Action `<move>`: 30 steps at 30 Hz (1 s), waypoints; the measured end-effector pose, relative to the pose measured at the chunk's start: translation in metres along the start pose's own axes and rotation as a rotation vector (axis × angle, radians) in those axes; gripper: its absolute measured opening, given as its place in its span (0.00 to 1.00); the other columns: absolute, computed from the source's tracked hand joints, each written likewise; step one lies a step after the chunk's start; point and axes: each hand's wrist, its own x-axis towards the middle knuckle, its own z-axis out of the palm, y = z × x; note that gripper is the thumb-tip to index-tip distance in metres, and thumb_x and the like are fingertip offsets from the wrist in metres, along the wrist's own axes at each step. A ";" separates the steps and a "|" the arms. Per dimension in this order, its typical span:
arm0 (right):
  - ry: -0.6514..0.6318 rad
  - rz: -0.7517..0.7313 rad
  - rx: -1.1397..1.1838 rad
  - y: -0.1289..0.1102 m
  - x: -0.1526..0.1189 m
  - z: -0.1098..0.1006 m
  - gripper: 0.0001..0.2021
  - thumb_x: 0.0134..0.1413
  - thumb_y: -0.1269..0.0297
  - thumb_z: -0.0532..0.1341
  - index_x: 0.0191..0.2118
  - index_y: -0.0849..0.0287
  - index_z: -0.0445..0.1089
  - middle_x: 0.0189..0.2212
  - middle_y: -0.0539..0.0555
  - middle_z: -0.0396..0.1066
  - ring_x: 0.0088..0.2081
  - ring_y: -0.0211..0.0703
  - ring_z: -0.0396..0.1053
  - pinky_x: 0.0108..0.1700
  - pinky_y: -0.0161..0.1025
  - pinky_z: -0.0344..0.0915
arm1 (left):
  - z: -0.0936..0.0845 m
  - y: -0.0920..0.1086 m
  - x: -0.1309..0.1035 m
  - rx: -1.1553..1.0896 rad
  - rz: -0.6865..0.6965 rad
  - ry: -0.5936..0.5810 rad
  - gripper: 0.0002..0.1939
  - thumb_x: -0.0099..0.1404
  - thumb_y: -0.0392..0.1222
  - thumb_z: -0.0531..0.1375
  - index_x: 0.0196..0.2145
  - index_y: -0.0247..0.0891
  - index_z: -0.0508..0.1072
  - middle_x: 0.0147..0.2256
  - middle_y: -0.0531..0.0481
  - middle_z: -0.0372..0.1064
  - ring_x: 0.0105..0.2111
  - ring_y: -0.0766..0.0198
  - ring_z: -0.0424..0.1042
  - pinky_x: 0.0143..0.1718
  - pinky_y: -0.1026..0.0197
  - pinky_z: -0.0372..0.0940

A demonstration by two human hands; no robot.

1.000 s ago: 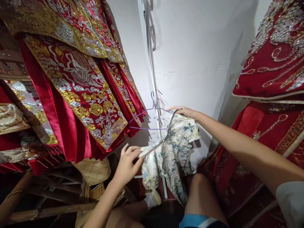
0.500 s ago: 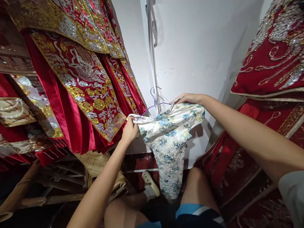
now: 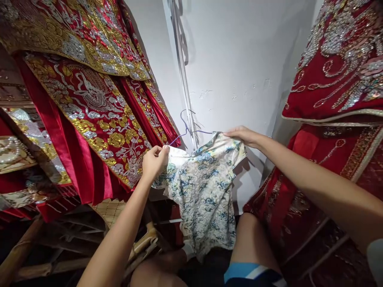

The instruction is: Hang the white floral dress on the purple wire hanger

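Note:
A white dress or top with blue and green floral print (image 3: 206,191) hangs in front of me, its short sleeves spread to either side. Inside its neckline is a thin purple wire hanger (image 3: 187,129), whose hook stands up bare by the metal pole. My left hand (image 3: 154,161) pinches the garment's left shoulder by the collar edge. At the opposite shoulder, my right hand (image 3: 241,134) grips the cloth from behind and above, its fingertips partly hidden by fabric.
Red costumes with gold and silver embroidery (image 3: 98,103) hang at the left. More red beaded garments (image 3: 335,87) hang at the right. A metal pole (image 3: 181,67) runs down the white wall (image 3: 230,52). Bamboo-like poles (image 3: 36,271) lie at lower left, by my knees.
The garment has been spread flatter and wider, its front now facing me more. My left hand has shifted left and slightly down; the view has turned a little, and the shoe is now covered.

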 end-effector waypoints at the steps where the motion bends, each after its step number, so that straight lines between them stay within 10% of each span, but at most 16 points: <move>1: 0.005 -0.041 0.066 -0.007 -0.002 0.001 0.23 0.30 0.50 0.78 0.29 0.63 0.76 0.25 0.57 0.76 0.26 0.44 0.72 0.32 0.39 0.68 | -0.003 0.003 0.001 0.018 0.006 0.005 0.23 0.64 0.63 0.56 0.28 0.40 0.72 0.24 0.54 0.67 0.26 0.63 0.64 0.28 0.63 0.54; 8: -0.347 -0.303 0.012 -0.056 -0.054 0.058 0.43 0.56 0.28 0.46 0.55 0.63 0.71 0.44 0.64 0.78 0.50 0.58 0.74 0.49 0.53 0.70 | -0.006 0.011 0.003 0.038 -0.025 0.165 0.28 0.65 0.63 0.56 0.17 0.40 0.58 0.17 0.55 0.54 0.20 0.65 0.53 0.24 0.61 0.46; 12: -0.583 -0.508 -0.328 -0.060 -0.075 0.096 0.28 0.56 0.40 0.61 0.57 0.51 0.72 0.51 0.56 0.76 0.54 0.52 0.72 0.53 0.48 0.69 | 0.009 0.024 -0.010 -0.353 -0.055 0.284 0.34 0.70 0.68 0.40 0.14 0.43 0.49 0.14 0.54 0.47 0.17 0.65 0.49 0.22 0.59 0.47; 18: -0.276 -0.851 -0.752 -0.013 -0.056 0.126 0.53 0.46 0.58 0.73 0.73 0.54 0.42 0.72 0.63 0.43 0.72 0.60 0.43 0.69 0.59 0.48 | 0.012 0.076 -0.028 -0.832 -0.146 -0.014 0.37 0.64 0.75 0.30 0.17 0.43 0.51 0.21 0.47 0.60 0.25 0.62 0.65 0.28 0.59 0.64; 22: -0.197 -0.909 -0.850 0.025 -0.059 0.139 0.62 0.46 0.63 0.72 0.73 0.59 0.24 0.68 0.70 0.46 0.69 0.66 0.47 0.66 0.61 0.53 | 0.011 0.100 -0.041 -1.047 -0.211 -0.237 0.36 0.65 0.74 0.38 0.28 0.40 0.66 0.36 0.43 0.72 0.41 0.56 0.73 0.42 0.54 0.69; 30: -0.007 -0.821 -0.815 0.054 -0.078 0.144 0.43 0.44 0.69 0.66 0.67 0.53 0.51 0.50 0.60 0.65 0.50 0.58 0.66 0.48 0.51 0.68 | 0.036 0.080 -0.044 -0.988 -0.245 -0.514 0.26 0.64 0.63 0.58 0.43 0.36 0.74 0.45 0.43 0.74 0.49 0.53 0.73 0.53 0.52 0.67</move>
